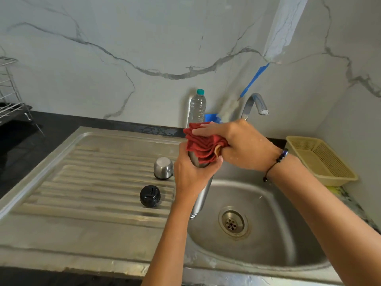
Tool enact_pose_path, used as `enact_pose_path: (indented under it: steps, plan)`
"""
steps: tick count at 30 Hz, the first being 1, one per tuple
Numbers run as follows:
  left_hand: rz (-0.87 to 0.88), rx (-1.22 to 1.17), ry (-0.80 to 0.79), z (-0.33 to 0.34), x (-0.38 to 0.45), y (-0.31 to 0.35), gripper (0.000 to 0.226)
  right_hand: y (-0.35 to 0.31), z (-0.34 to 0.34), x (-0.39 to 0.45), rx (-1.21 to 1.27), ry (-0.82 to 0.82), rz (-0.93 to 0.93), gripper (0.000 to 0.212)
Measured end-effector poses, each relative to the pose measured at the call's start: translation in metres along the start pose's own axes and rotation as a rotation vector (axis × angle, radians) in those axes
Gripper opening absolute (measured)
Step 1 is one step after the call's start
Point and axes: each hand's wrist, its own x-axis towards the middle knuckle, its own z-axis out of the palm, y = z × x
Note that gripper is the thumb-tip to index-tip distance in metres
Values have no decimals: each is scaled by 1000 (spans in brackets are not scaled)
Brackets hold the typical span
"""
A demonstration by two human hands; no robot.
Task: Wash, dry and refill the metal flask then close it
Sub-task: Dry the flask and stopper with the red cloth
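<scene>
chrome wire marks our far left, where a dish rack [9, 93] stands on the dark counter [18, 149]. next we see the ribbed steel drainboard [86, 172], and on it a steel cup [163, 168] sitting upside down, with a black stopper [150, 196] just in front of it, the two apart. moving right, our left hand [190, 174] wraps its fingers round the upper body of the metal flask [203, 195], which is tilted over the left edge of the sink basin [274, 234], its base pointing down toward us. at the flask's top a bunched red cloth [203, 144] covers the mouth. our right hand [239, 143] grips that cloth, fingers laid across the top and curled into its folds. behind the hands a clear plastic water bottle [197, 107] with a teal cap stands against the marble wall, beside a curved tap [254, 104]. further right, a beaded bracelet [280, 157] circles our right wrist, and a yellow plastic basket [321, 159] rests on the counter by the basin.
</scene>
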Motion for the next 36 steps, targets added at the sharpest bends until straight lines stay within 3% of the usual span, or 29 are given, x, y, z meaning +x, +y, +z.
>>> enact_pose_path:
  steps: [8, 15, 23, 25, 29, 33, 36]
  plan:
    - [5, -32, 78, -6, -8, 14, 54, -2, -8, 7, 32, -63, -68, 74]
    - [1, -19, 56, -21, -14, 21, 62, -5, -13, 9, 81, -133, -69, 76]
    - [-17, 97, 84, -44, -23, 31, 61, -23, -10, 7, 106, -20, 129, 43]
    - [-13, 96, 106, -55, -22, 36, 62, -25, -9, 7, 268, 85, 218, 40]
    - [-17, 35, 216, -89, -17, 47, 59, -29, 11, 9, 731, 269, 362, 55]
    - [-16, 39, 293, -125, -15, 44, 67, -46, 47, 9, 983, 262, 390, 57]
    - [-39, 61, 327, -145, -20, 35, 72, -61, 71, 11, 1008, 200, 369, 53]
